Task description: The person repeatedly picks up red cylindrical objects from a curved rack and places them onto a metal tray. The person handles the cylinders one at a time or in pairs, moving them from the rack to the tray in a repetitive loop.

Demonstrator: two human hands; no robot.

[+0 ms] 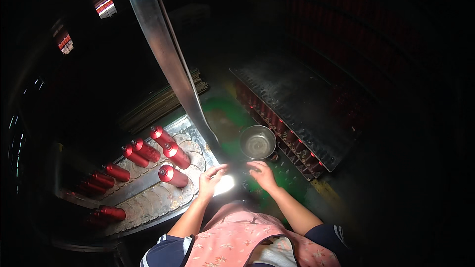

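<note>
My left hand is at the right end of a metal conveyor, its fingers stretched to the right above a bright patch of light. Across a small dark gap, my right hand has its fingers apart and bent toward the left one. I make out nothing held in either hand; what lies in the dark between them is unclear. Nearest my left hand, a red bottle with a narrow neck stands on the conveyor's round overlapping plates. Another red bottle stands just beyond it, with several more farther left.
A metal post rises beside the conveyor. Ahead of my right hand is a round metal basin. A dark-topped rack with red items along its side stands to the right. Long thin strips lie behind the conveyor.
</note>
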